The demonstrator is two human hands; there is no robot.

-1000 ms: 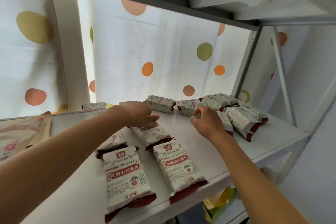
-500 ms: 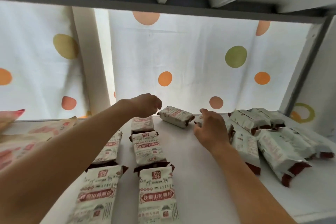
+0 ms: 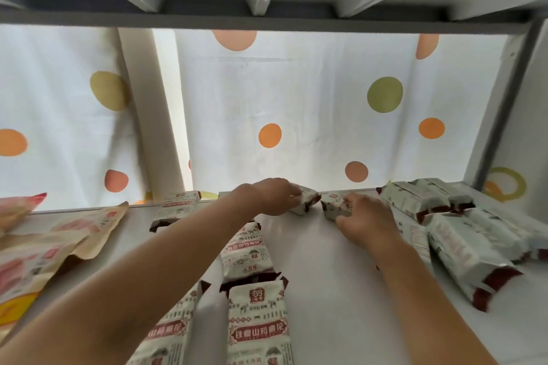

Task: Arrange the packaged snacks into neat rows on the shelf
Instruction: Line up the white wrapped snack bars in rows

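Note:
White snack packs with dark red ends lie on a white shelf (image 3: 320,261). Two columns run away from me: a near pack (image 3: 258,323), one behind it (image 3: 246,249), a left near pack (image 3: 169,332) and a far left pack (image 3: 178,206). At the shelf's back, my left hand (image 3: 272,195) grips one pack (image 3: 307,201). My right hand (image 3: 364,222) grips another pack (image 3: 333,206) right beside it. A loose heap of packs (image 3: 462,231) lies to the right.
Tan and pink pouches (image 3: 44,249) lie on the shelf's left part. A polka-dot curtain (image 3: 296,104) hangs behind the shelf. The shelf above (image 3: 267,18) sits low overhead, and a grey upright post (image 3: 504,104) stands at the right.
Both hands reached further back. The left hand closed on the pack it hovered near, and the right hand took hold of a pack at the back. The camera moved closer.

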